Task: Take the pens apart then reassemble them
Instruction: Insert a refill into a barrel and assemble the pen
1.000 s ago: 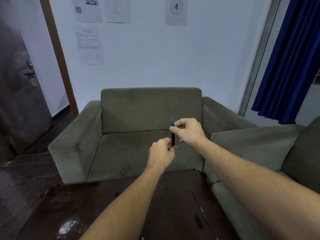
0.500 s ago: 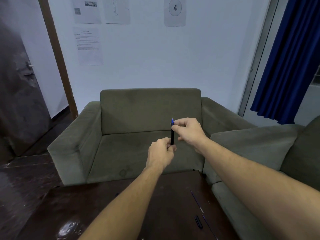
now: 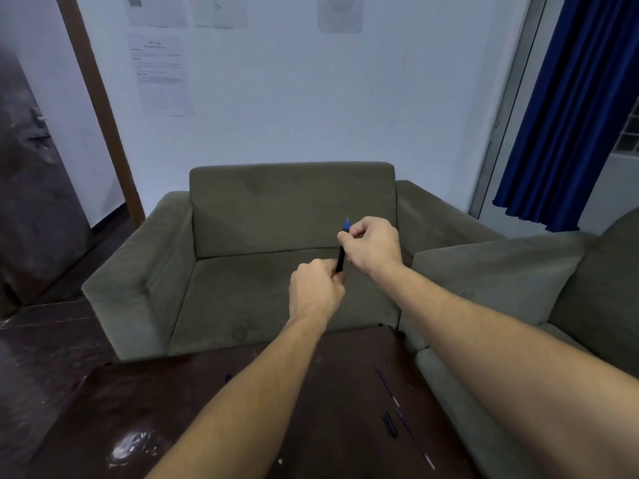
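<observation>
I hold a black pen [image 3: 341,259] with a blue tip upright in front of me, above the table's far edge. My left hand [image 3: 316,292] is closed around its lower end. My right hand [image 3: 373,247] pinches its upper end just below the blue tip. On the dark table [image 3: 173,409] to the right lie two thin blue refills [image 3: 386,385] [image 3: 415,439] and a short black pen part [image 3: 390,423]. A small dark piece [image 3: 227,377] lies near the table's far left, beside my left forearm.
A grey-green armchair [image 3: 269,271] stands right behind the table. A second sofa [image 3: 518,281] runs along the right side. A blue curtain [image 3: 567,108] hangs at the far right, and a doorway [image 3: 41,167] opens at the left.
The view has tilted down a little, so the hands and pen sit slightly lower in the frame. Both hands keep the same hold on the pen.
</observation>
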